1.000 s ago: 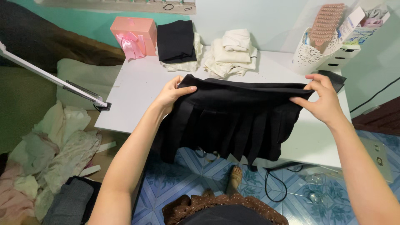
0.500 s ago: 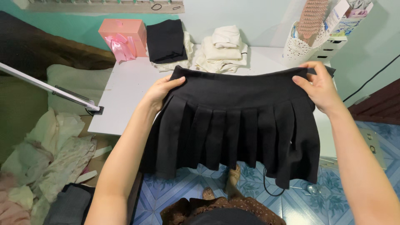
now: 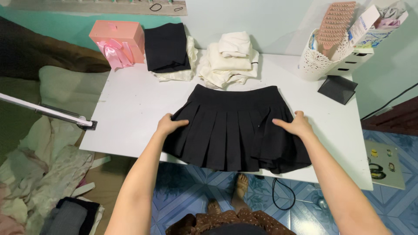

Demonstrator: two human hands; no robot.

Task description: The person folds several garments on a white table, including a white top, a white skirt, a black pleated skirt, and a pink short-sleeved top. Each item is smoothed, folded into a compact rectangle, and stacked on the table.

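Black pleated skirt (image 3: 237,126): flat on white table (image 3: 126,113), hem overhanging near edge. Left hand (image 3: 169,125) and right hand (image 3: 294,126) open, palms pressing outer pleats. Smooth outward evenly, keeping pleats aligned.

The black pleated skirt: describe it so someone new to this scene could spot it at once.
On the white table, look to the near edge at the middle, where the left hand and right hand press flat on the black pleated skirt. It lies spread out with its hem over the table edge, unlike the folded black garment at the back.
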